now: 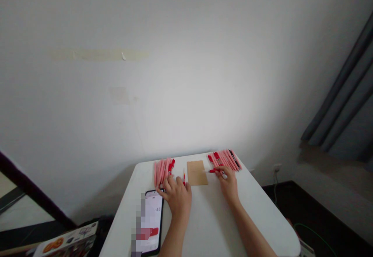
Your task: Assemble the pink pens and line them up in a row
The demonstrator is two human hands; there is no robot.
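Note:
Two rows of pink-red pens lie at the far edge of a white table (210,226): a left row (163,169) and a right row (225,159). A tan card (197,172) sits between them. My left hand (177,195) rests near the left row with fingers curled, and a small red pen piece (183,177) stands by its fingertips. My right hand (227,182) pinches a red-capped pen (215,170) just in front of the right row.
A phone (151,222) with a lit screen lies at the table's left front. A printed box (68,241) sits low at the left. A grey curtain (346,105) hangs at right, with a wall socket (276,167) and cables below. A white wall is behind.

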